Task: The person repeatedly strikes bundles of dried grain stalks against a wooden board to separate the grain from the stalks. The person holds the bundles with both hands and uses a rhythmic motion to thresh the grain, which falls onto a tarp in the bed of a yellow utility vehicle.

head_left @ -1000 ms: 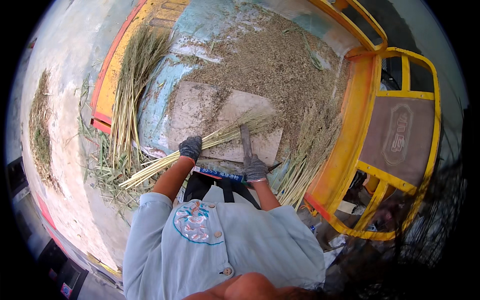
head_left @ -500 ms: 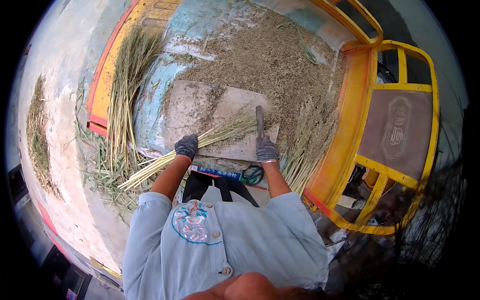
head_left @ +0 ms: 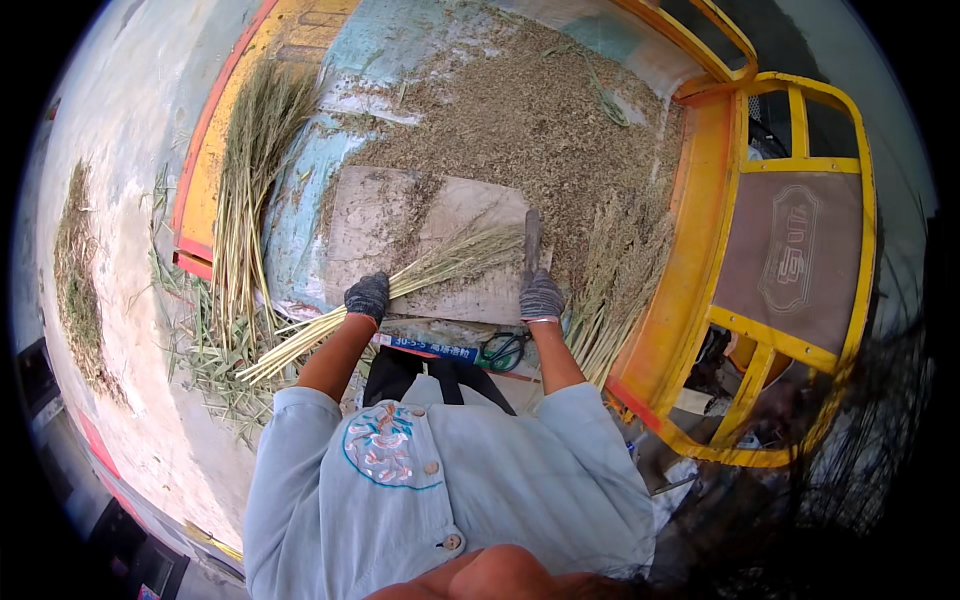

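My left hand (head_left: 367, 296), in a dark grey knitted glove, is closed round a bundle of pale green stalks (head_left: 295, 341). The bundle slants across a worn board (head_left: 365, 225), its feathery seed heads (head_left: 470, 250) lying toward the right. My right hand (head_left: 541, 298), gloved likewise, grips the lower end of a dark flat bar (head_left: 532, 238). That bar stands out away from me at the board's right edge, beside the tips of the seed heads; whether it touches them I cannot tell.
Loose seeds and chaff (head_left: 560, 130) cover the sheet in the orange-yellow cart bed (head_left: 690, 240). More seed-headed stalks lie at the left (head_left: 240, 200) and right (head_left: 620, 280). Green-handled scissors (head_left: 503, 350) rest near my lap beside a blue printed strip (head_left: 430, 347). A yellow-framed panel (head_left: 790, 250) stands at right.
My right hand and the bar have shifted a little to the right, toward the tips of the seed heads. My left hand keeps its hold on the stalks, and the view has moved slightly.
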Motion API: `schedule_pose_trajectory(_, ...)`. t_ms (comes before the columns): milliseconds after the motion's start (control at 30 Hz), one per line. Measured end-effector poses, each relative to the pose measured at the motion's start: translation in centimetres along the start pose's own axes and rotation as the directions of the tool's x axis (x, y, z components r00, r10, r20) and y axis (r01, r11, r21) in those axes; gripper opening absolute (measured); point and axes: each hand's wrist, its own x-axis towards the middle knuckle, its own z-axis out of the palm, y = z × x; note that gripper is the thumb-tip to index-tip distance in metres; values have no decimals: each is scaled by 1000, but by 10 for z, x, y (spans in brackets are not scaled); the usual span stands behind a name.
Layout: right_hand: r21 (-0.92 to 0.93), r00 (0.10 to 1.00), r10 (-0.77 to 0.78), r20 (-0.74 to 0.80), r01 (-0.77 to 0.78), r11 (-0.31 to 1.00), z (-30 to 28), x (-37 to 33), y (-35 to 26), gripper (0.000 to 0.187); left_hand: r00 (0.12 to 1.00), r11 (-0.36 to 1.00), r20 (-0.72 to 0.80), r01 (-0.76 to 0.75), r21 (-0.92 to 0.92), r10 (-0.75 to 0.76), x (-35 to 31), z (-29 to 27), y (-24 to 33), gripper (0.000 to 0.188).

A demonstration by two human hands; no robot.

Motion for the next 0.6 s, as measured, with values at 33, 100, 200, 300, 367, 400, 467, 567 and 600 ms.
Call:
schedule_pose_trajectory(33, 16, 1000, 20, -21, -19, 1000, -6, -3, 4, 41, 1000, 1000, -8, -13, 9, 13, -7, -3, 1, 22)
schedule_pose_trajectory(100, -9, 1000, -3, 10, 3, 1000, 2, -8, 7, 44, 1000, 1000, 17, 19, -1, -19, -8, -15, 6, 23)
schedule_pose_trajectory(200, -92, 947, -316, 63, 320, 943, 12, -58, -17, 42, 999, 997, -35, 0, -75, -3, -18, -13, 3, 32)
schedule_pose_trajectory(300, -128, 932, -262, 253, 300, 945, 31, -85, -37, 44, 997, 978, -62, -55, -199, 43, -23, 4, 0, 67)
schedule_pose_trajectory(367, -59, 923, -234, 304, 263, 963, 53, -85, -27, 46, 963, 924, 245, -11, -382, 113, -24, -1, 6, 71)
schedule_pose_trajectory(400, -25, 918, -223, 327, 244, 969, 63, -83, -22, 48, 919, 852, 311, -46, -521, 240, -22, 10, 2, 68)
schedule_pose_trajectory(467, 0, 918, -211, 335, 224, 975, 74, -85, -12, 48, 880, 502, 283, 60, -863, 382, -27, 27, 2, 49)
schedule_pose_trajectory(567, -10, 919, -170, 356, 186, 982, 92, -83, 3, 49, 822, 254, 452, 381, -889, 347, -25, 44, 3, 38)
schedule_pose_trajectory(600, -23, 919, -154, 363, 174, 985, 97, -81, 8, 50, 856, 256, 434, 369, -893, 280, -24, 52, 2, 36)
